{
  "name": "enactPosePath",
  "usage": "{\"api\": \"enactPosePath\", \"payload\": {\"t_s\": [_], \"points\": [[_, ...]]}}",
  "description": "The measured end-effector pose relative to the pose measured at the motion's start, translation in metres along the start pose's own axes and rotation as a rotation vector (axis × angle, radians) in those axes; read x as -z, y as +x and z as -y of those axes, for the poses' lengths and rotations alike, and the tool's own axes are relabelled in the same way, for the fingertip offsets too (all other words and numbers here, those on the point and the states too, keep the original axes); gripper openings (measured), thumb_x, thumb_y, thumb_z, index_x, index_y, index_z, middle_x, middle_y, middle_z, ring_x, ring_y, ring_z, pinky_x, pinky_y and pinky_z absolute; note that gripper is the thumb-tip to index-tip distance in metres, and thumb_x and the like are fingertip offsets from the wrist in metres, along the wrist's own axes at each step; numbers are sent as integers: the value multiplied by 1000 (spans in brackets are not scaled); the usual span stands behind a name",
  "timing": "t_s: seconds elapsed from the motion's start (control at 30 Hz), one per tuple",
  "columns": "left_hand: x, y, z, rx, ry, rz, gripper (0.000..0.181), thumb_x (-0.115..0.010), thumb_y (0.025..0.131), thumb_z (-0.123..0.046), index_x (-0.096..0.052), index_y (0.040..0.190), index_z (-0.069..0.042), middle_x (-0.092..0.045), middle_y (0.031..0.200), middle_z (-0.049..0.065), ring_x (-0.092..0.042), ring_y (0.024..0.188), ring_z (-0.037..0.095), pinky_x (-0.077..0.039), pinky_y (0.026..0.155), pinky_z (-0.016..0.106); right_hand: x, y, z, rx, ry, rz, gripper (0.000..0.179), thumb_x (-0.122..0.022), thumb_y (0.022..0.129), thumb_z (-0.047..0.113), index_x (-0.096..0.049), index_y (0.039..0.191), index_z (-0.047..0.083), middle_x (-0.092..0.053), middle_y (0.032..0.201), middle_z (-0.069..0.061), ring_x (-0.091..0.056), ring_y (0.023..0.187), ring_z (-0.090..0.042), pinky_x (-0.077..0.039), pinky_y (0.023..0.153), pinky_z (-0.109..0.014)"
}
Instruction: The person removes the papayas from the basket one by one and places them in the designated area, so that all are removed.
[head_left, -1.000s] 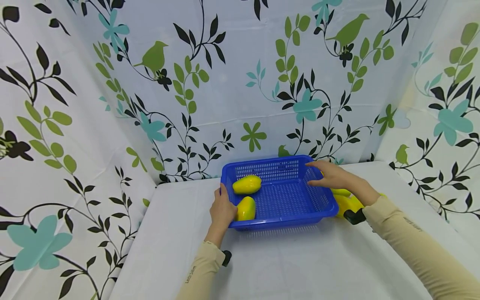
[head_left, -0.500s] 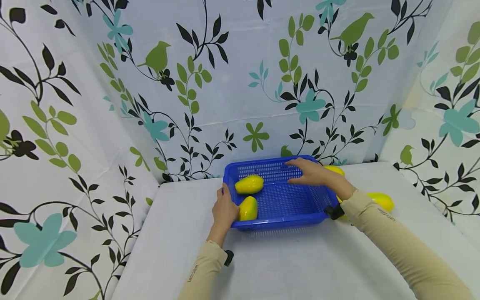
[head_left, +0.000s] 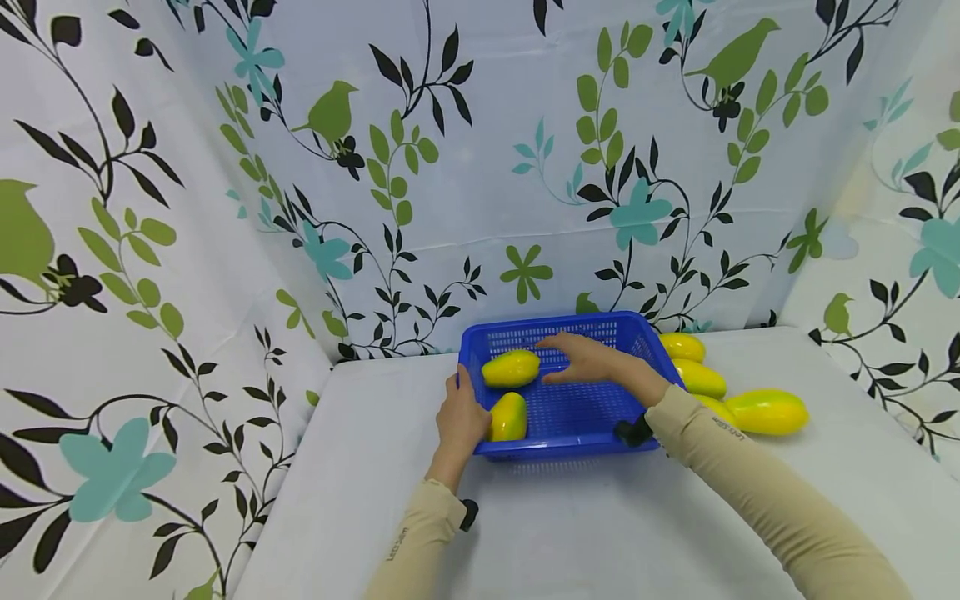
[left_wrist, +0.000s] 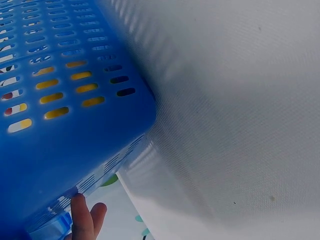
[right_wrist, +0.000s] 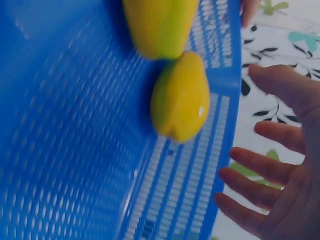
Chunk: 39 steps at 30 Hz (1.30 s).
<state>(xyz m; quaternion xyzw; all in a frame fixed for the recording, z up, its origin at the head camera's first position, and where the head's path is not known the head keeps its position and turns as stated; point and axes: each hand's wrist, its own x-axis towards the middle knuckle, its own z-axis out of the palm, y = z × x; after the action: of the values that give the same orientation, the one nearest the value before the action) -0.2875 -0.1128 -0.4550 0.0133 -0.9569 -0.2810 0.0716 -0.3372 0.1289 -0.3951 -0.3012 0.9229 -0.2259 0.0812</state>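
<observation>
A blue plastic basket [head_left: 577,408] with slotted walls sits on the white table, two yellow-green papayas at its left end. The rear papaya [head_left: 512,368] lies on its side near the back wall; the front papaya [head_left: 509,416] is beside my left hand [head_left: 461,417]. That hand grips the basket's left rim, and its fingertips [left_wrist: 80,212] show at the outer wall in the left wrist view. Over the basket's interior, my right hand [head_left: 588,358] reaches left with fingers spread and nothing in them. The right wrist view shows its fingers [right_wrist: 262,165] apart from the rear papaya [right_wrist: 181,100].
Several more yellow papayas [head_left: 768,412] lie on the table right of the basket, partly behind the right forearm. A patterned curtain [head_left: 465,167] hangs close behind the basket and along both sides. White cloth covers the table [head_left: 585,525].
My right hand has moved left from the basket's right end to near the rear papaya, uncovering the papayas on the right. The left hand has kept its grip on the rim.
</observation>
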Motion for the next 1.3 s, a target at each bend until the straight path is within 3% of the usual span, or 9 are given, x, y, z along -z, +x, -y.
{"api": "enactPosePath", "payload": {"t_s": [0.67, 0.83, 1.1, 1.3], "points": [[0, 0, -1, -1, 18, 4, 86, -72, 82, -6, -25, 154, 1, -39, 145, 27, -65, 91, 38, -55, 82, 51, -22, 24, 26, 52, 79, 68, 65, -69, 91, 32, -47, 143, 0, -51, 141, -20, -47, 130, -38, -38, 107, -52], [-1, 1, -1, -3, 18, 5, 86, -72, 83, -6, -25, 154, 1, -39, 145, 27, -65, 89, 37, -55, 82, 49, -30, 29, 26, 52, 132, 79, 65, -69, 91, 33, -48, 142, 0, -52, 139, -22, -49, 127, -39, -41, 104, -53], [-3, 1, 0, 15, 21, 9, 86, -72, 83, -6, -24, 155, 0, -39, 146, 26, -65, 91, 37, -55, 83, 50, -45, 36, 20, -24, 251, 121, 66, -70, 90, 34, -48, 143, 1, -51, 140, -21, -49, 129, -39, -43, 103, -52], [-2, 1, -1, 20, 22, 5, 88, -73, 82, -7, -24, 155, 0, -39, 146, 26, -65, 92, 37, -54, 84, 51, -59, 42, 16, 2, 236, 154, 67, -70, 90, 35, -48, 141, -2, -52, 141, -20, -50, 129, -35, -39, 107, -50]]}}
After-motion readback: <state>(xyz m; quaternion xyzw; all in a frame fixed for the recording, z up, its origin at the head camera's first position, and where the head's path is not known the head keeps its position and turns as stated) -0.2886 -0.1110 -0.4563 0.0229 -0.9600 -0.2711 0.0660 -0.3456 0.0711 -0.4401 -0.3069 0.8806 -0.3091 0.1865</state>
